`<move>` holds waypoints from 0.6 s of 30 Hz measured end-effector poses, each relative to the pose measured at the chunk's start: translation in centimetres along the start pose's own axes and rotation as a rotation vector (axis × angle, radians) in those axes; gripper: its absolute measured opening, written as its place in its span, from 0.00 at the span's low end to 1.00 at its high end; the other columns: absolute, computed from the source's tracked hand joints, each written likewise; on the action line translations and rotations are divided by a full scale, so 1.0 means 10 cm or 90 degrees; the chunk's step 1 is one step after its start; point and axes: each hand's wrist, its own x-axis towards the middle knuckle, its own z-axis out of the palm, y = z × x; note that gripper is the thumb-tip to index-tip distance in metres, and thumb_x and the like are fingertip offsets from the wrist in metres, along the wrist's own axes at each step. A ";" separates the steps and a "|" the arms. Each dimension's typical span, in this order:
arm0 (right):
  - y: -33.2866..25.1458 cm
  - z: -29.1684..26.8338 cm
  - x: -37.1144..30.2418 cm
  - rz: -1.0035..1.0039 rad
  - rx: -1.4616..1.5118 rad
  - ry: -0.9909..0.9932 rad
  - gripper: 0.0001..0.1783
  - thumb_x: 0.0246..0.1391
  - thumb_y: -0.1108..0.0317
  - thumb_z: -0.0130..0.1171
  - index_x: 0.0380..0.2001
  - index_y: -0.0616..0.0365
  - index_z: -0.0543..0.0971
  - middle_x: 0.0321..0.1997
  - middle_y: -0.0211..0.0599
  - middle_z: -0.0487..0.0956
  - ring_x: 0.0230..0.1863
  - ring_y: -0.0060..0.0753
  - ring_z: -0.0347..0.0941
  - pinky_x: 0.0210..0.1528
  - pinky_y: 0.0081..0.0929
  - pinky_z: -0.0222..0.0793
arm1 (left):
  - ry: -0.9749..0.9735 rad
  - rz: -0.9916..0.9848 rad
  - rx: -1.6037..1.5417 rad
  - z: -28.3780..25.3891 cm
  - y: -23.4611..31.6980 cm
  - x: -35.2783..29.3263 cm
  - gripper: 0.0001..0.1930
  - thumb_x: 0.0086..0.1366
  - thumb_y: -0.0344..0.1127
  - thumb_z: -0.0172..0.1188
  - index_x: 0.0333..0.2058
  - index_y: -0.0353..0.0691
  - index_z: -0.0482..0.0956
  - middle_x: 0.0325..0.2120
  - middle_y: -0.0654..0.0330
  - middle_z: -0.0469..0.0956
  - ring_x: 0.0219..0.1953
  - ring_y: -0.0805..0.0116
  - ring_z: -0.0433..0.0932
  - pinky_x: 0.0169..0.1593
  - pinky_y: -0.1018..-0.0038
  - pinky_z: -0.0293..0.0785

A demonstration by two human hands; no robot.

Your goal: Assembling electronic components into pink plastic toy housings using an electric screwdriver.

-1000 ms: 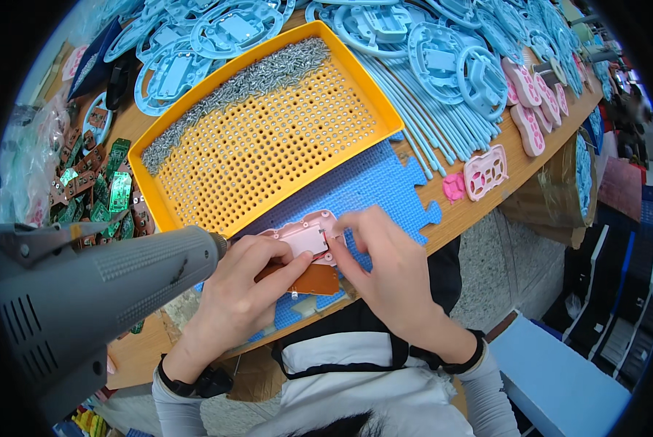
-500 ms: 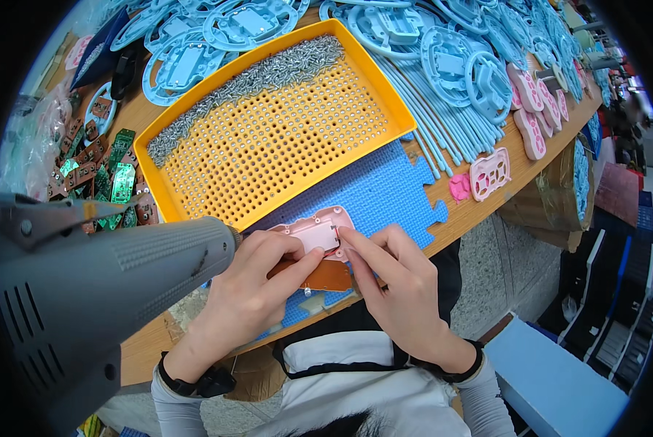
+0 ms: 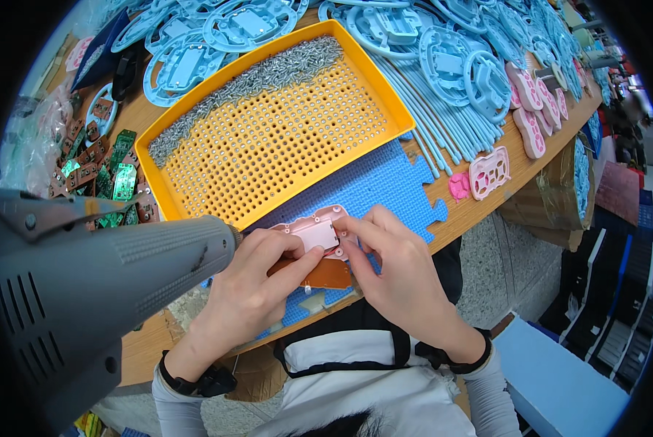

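over the blue foam mat (image 3: pixel 385 188), the pink shell (image 3: pixel 316 232) lies hollow side up, its long axis running left to right, right end angled away from the person. the left hand (image 3: pixel 257 280), half curled, holds it with thumb and fingers; the right hand (image 3: pixel 393 258), thumb and forefinger nearly together, touches its right end, though i can't tell whether they pinch anything.

- Just below the yellow tray (image 3: pixel 374 80), the left hand (image 3: pixel 257 277) covers the left end of a pink casing (image 3: pixel 316 234).
- Below the tray, the right hand (image 3: pixel 398 269) hides part of the casing's right edge; a red wire (image 3: pixel 331 253) there is too thin to trace.
- Left of the tray, a grey tool (image 3: pixel 151 255) hides some circuit boards (image 3: pixel 124 180).
- Above the tray, blue frames (image 3: pixel 251 23) run off the top edge.
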 end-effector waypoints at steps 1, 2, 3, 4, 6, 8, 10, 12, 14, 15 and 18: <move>0.00 -0.01 0.00 0.002 0.011 -0.012 0.11 0.50 0.78 0.53 0.39 0.64 0.74 0.29 0.44 0.68 0.32 0.48 0.70 0.31 0.36 0.66 | 0.000 0.000 0.000 0.00 0.00 0.00 0.22 0.41 0.21 0.58 0.41 0.38 0.79 0.32 0.61 0.70 0.37 0.63 0.73 0.40 0.71 0.73; 0.01 -0.02 0.00 0.002 0.011 -0.012 0.11 0.50 0.78 0.53 0.39 0.64 0.74 0.29 0.44 0.68 0.32 0.48 0.70 0.31 0.36 0.66 | 0.005 -0.003 -0.001 0.01 0.00 -0.01 0.22 0.41 0.21 0.58 0.40 0.38 0.79 0.31 0.61 0.70 0.36 0.63 0.73 0.39 0.71 0.73; 0.01 -0.02 0.00 0.002 0.042 -0.025 0.12 0.50 0.78 0.53 0.40 0.65 0.74 0.29 0.44 0.68 0.31 0.48 0.70 0.31 0.37 0.66 | 0.010 -0.006 -0.002 0.00 0.00 -0.01 0.22 0.41 0.21 0.58 0.40 0.38 0.79 0.31 0.61 0.70 0.35 0.63 0.73 0.39 0.71 0.73; 0.01 -0.02 0.00 0.001 0.072 -0.038 0.13 0.51 0.79 0.53 0.41 0.65 0.74 0.29 0.44 0.68 0.31 0.48 0.69 0.31 0.37 0.65 | 0.009 -0.004 -0.002 0.01 0.00 -0.01 0.22 0.41 0.21 0.58 0.40 0.38 0.79 0.31 0.61 0.70 0.35 0.63 0.73 0.39 0.71 0.73; 0.03 0.01 -0.05 -0.023 0.087 -0.004 0.14 0.51 0.79 0.53 0.43 0.65 0.74 0.28 0.43 0.67 0.29 0.45 0.69 0.30 0.36 0.65 | 0.052 -0.023 -0.005 0.03 0.01 0.00 0.21 0.39 0.19 0.58 0.37 0.40 0.81 0.29 0.60 0.73 0.30 0.62 0.74 0.34 0.71 0.73; 0.01 0.01 -0.14 -0.048 0.100 0.028 0.16 0.51 0.79 0.53 0.44 0.65 0.74 0.27 0.42 0.67 0.27 0.42 0.68 0.29 0.34 0.64 | 0.050 -0.019 -0.003 0.01 0.02 0.01 0.21 0.39 0.19 0.58 0.37 0.40 0.81 0.29 0.60 0.73 0.30 0.62 0.74 0.33 0.72 0.73; -0.03 -0.01 -0.24 -0.001 0.098 0.035 0.18 0.51 0.79 0.54 0.47 0.65 0.74 0.26 0.39 0.65 0.24 0.36 0.65 0.27 0.30 0.63 | 0.049 -0.018 0.000 0.00 0.02 0.01 0.21 0.39 0.19 0.58 0.37 0.40 0.81 0.29 0.60 0.73 0.30 0.63 0.74 0.32 0.72 0.73; -0.01 0.01 -0.26 0.001 0.108 0.022 0.18 0.50 0.80 0.54 0.47 0.65 0.74 0.25 0.39 0.65 0.23 0.34 0.65 0.26 0.29 0.62 | 0.019 -0.009 0.002 -0.01 0.01 0.00 0.21 0.42 0.21 0.59 0.40 0.38 0.79 0.31 0.61 0.70 0.34 0.63 0.73 0.38 0.70 0.73; -0.02 0.02 -0.26 0.002 0.116 0.012 0.19 0.50 0.80 0.54 0.48 0.65 0.74 0.24 0.39 0.65 0.22 0.33 0.64 0.26 0.27 0.62 | 0.021 -0.007 -0.001 -0.02 0.01 0.00 0.21 0.42 0.21 0.59 0.40 0.38 0.79 0.31 0.61 0.70 0.34 0.63 0.73 0.39 0.70 0.73; -0.03 0.02 -0.26 0.017 0.113 0.012 0.19 0.51 0.80 0.53 0.48 0.65 0.74 0.24 0.39 0.65 0.22 0.33 0.64 0.25 0.27 0.62 | 0.022 -0.007 -0.004 -0.01 0.01 -0.01 0.21 0.42 0.21 0.59 0.40 0.38 0.79 0.31 0.61 0.70 0.35 0.62 0.74 0.39 0.69 0.74; -0.05 0.00 -0.26 0.050 0.124 0.001 0.19 0.51 0.80 0.52 0.49 0.65 0.73 0.24 0.39 0.65 0.21 0.32 0.63 0.25 0.27 0.61 | 0.019 -0.005 -0.004 -0.01 0.01 -0.01 0.21 0.42 0.21 0.59 0.40 0.37 0.79 0.31 0.61 0.70 0.36 0.62 0.74 0.40 0.69 0.74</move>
